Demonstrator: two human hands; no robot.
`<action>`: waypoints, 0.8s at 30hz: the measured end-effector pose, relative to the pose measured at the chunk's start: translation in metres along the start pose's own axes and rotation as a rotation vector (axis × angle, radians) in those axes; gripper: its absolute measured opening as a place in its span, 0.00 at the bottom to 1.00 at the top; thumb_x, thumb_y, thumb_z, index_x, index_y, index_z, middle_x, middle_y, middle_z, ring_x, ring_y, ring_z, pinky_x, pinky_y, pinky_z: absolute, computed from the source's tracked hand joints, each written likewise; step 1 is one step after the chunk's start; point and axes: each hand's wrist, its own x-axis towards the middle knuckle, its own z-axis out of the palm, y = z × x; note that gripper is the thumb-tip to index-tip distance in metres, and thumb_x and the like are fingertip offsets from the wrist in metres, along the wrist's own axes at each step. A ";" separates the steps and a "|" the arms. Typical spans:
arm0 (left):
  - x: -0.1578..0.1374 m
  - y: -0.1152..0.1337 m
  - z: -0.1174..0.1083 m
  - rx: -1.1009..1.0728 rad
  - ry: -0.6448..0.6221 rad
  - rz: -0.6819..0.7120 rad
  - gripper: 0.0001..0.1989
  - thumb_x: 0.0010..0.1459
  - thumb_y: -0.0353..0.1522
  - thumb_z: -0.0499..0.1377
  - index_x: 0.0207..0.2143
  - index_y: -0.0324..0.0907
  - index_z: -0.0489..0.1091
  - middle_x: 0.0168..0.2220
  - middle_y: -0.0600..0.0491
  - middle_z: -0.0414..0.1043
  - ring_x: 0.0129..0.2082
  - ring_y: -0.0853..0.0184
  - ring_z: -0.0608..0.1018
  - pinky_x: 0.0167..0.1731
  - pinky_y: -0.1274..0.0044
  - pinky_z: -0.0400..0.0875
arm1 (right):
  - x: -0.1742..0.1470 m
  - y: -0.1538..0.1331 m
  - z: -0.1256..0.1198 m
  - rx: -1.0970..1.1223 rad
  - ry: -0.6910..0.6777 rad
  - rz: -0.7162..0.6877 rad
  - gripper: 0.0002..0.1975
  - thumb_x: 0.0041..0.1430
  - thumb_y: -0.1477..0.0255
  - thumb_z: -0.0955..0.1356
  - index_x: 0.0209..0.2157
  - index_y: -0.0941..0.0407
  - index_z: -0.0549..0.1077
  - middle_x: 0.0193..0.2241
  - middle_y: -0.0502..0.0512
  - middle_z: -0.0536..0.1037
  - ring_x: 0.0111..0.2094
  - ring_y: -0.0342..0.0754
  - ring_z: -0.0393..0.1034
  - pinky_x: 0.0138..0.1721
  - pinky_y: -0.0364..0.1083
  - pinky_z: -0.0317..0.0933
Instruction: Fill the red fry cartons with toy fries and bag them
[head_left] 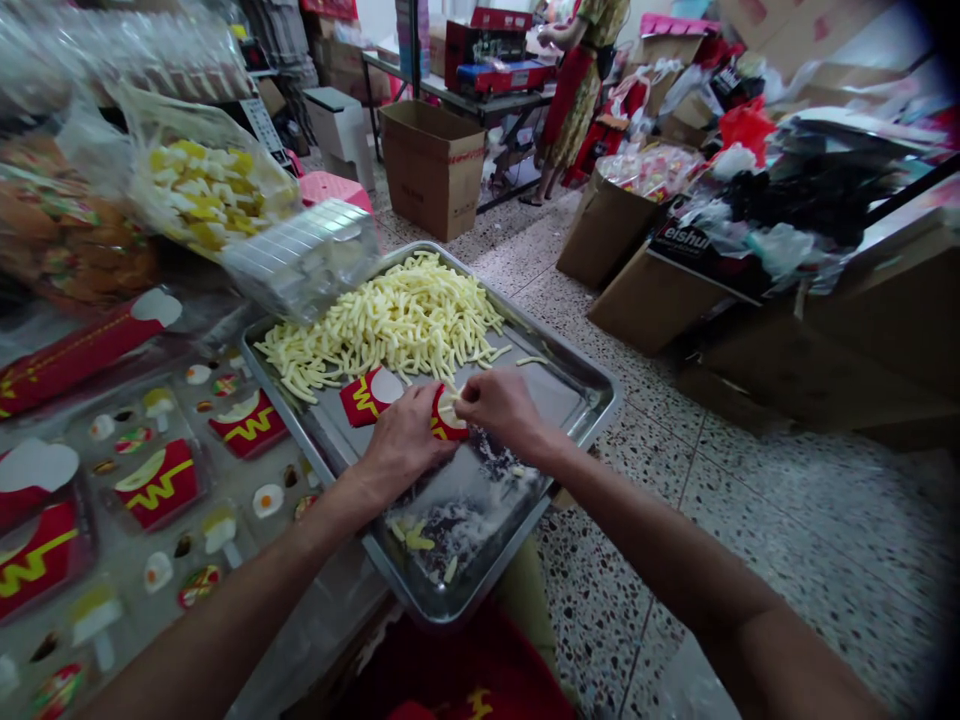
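Over the metal tray (555,375), my left hand (405,435) is closed round a red fries carton (448,430) with a yellow zigzag mark. At the carton's mouth, my right hand (499,410) pinches pale French-fry pieces, partly hidden by the fingers. Another red carton (367,395) lies in the tray just left of my left hand. A big heap of pale yellow fries (405,315) fills the tray's far side. White powder and a few short yellow bits (412,535) lie at its near end.
Clear moulded packs (161,485) with cartons and small food shapes cover the table at left. Behind them are a bag of yellow-and-white pieces (202,190) and stacked clear plastic boxes (304,250). Cardboard boxes (431,170) stand on the speckled floor; a person (577,90) stands farther back.
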 end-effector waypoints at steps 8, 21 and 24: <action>-0.017 -0.006 -0.003 -0.121 0.194 -0.087 0.38 0.48 0.33 0.67 0.62 0.37 0.62 0.53 0.41 0.71 0.54 0.51 0.75 0.55 0.65 0.70 | -0.024 -0.029 -0.002 0.313 -0.085 -0.323 0.14 0.67 0.70 0.66 0.31 0.57 0.81 0.33 0.55 0.73 0.36 0.45 0.67 0.39 0.44 0.60; -0.157 -0.089 -0.073 -0.389 0.673 -0.293 0.51 0.45 0.37 0.74 0.69 0.43 0.54 0.61 0.40 0.64 0.61 0.53 0.70 0.61 0.61 0.66 | 0.005 -0.167 0.055 0.773 -0.388 -0.512 0.18 0.56 0.59 0.72 0.44 0.54 0.80 0.34 0.56 0.83 0.33 0.52 0.77 0.35 0.49 0.70; -0.228 -0.131 -0.105 -0.349 0.639 -0.344 0.42 0.47 0.38 0.73 0.64 0.47 0.63 0.58 0.43 0.70 0.58 0.54 0.73 0.58 0.60 0.69 | 0.024 -0.200 0.064 0.777 -0.486 -0.461 0.21 0.51 0.57 0.74 0.43 0.56 0.80 0.31 0.55 0.82 0.31 0.50 0.76 0.32 0.47 0.69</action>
